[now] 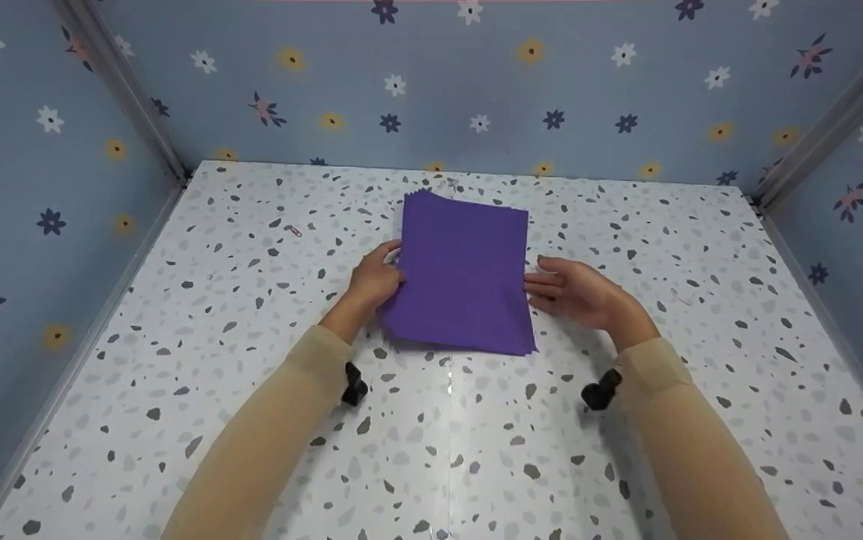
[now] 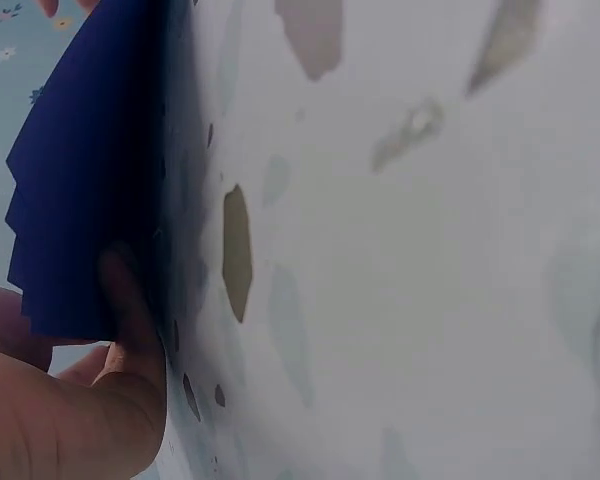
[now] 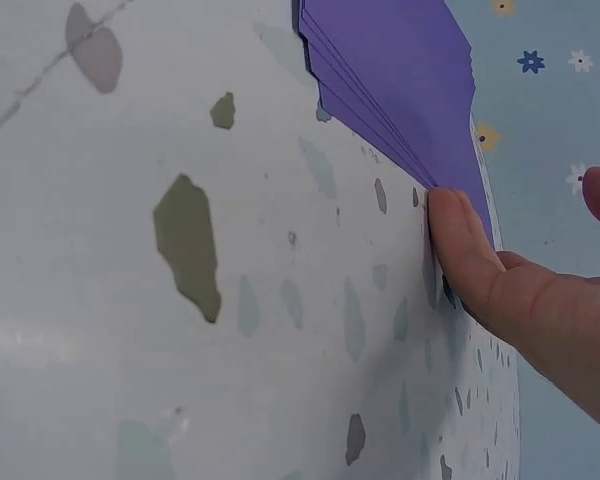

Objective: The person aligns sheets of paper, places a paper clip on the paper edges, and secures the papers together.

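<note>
A stack of purple paper sheets (image 1: 465, 274) lies in the middle of the speckled table, its edges slightly fanned. My left hand (image 1: 376, 279) pinches the stack's left edge. The left wrist view shows that hand (image 2: 80, 410) with fingers on both sides of the purple sheets (image 2: 85, 200), which are lifted from the table along this edge. On the other side my right hand (image 1: 579, 294) touches the right edge with nearly straight fingers. In the right wrist view, its fingertips (image 3: 448, 205) meet the staggered layers of the sheets (image 3: 400, 75); the thumb stays apart from them.
A small reddish paper clip (image 1: 295, 231) lies on the white speckled table (image 1: 236, 405), left of the stack. Blue flower-patterned panels (image 1: 461, 97) stand around the back and sides. A black device (image 1: 355, 386) is worn at the left wrist, another black device (image 1: 600, 390) at the right.
</note>
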`<action>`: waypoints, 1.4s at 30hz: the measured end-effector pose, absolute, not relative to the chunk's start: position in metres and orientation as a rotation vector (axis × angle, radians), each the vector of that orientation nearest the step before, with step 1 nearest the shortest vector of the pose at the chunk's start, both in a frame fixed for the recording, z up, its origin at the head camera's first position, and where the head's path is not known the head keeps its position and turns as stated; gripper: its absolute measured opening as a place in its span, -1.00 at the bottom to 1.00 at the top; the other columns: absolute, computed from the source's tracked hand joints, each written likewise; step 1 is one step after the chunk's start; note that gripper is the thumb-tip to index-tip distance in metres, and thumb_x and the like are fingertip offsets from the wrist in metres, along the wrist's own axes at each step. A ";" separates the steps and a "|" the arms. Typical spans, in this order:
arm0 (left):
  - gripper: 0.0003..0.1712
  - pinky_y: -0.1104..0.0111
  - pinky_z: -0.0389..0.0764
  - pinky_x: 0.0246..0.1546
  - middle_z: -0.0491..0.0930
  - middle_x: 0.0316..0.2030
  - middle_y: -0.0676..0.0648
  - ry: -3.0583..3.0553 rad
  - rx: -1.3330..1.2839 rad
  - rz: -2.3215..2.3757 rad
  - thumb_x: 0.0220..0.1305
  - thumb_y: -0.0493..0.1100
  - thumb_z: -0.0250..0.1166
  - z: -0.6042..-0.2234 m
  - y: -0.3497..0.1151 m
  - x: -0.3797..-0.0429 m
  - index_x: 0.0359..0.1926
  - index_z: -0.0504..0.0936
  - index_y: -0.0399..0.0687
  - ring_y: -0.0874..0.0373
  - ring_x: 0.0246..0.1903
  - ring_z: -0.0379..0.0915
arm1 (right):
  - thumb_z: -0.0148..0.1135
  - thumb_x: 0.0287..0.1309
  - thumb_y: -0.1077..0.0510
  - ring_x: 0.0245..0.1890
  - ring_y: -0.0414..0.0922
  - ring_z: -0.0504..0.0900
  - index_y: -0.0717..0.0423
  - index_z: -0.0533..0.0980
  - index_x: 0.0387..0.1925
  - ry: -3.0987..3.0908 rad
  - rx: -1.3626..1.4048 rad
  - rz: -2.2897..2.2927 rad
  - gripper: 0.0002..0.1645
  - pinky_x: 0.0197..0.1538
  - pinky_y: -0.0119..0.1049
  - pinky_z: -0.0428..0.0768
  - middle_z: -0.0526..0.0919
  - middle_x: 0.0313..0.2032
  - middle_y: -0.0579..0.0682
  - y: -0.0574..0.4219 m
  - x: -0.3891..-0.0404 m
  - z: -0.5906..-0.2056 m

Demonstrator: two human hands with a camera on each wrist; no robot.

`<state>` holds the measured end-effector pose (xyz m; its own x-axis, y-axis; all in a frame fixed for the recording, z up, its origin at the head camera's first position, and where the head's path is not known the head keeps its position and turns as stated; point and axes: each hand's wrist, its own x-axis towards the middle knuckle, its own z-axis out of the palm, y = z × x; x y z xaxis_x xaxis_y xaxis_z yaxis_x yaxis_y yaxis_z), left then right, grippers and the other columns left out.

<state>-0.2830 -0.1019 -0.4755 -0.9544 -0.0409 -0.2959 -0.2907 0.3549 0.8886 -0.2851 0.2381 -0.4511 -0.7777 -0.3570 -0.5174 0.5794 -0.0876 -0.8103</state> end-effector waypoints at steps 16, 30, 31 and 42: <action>-0.18 0.18 0.54 0.13 0.49 0.40 -0.18 2.231 -0.299 1.809 0.41 -0.43 0.03 -0.476 -0.105 -0.279 0.63 0.30 0.15 0.00 0.09 0.48 | -0.09 0.71 0.03 0.66 0.12 0.06 0.11 -0.29 0.73 1.576 0.125 -1.931 -0.13 0.61 -0.06 0.21 0.00 0.65 0.30 0.241 -0.278 -0.453; -0.17 0.16 0.55 0.05 0.55 0.31 -0.24 2.144 -0.318 1.907 0.41 -0.46 0.02 -0.477 -0.107 -0.278 0.63 0.29 0.15 -0.04 0.06 0.53 | -0.16 0.72 0.03 0.67 0.12 0.03 0.15 -0.27 0.72 1.555 0.122 -2.009 -0.16 0.62 -0.04 0.19 -0.02 0.66 0.30 0.241 -0.272 -0.457; -0.17 0.15 0.56 0.06 0.55 0.31 -0.24 2.148 -0.321 1.904 0.42 -0.46 0.03 -0.477 -0.107 -0.278 0.63 0.30 0.15 -0.05 0.06 0.54 | -0.16 0.72 0.03 0.67 0.12 0.04 0.15 -0.26 0.72 1.554 0.127 -2.015 -0.17 0.62 -0.03 0.20 -0.02 0.66 0.30 0.240 -0.272 -0.457; -0.17 0.22 0.55 -0.05 0.59 0.22 -0.25 2.162 -0.317 1.929 0.40 -0.46 0.04 -0.480 -0.110 -0.276 0.63 0.31 0.15 -0.01 -0.04 0.53 | -0.15 0.71 0.04 0.63 0.12 0.13 0.11 -0.20 0.73 1.621 0.152 -2.018 -0.19 0.58 -0.01 0.27 0.05 0.65 0.27 0.233 -0.268 -0.456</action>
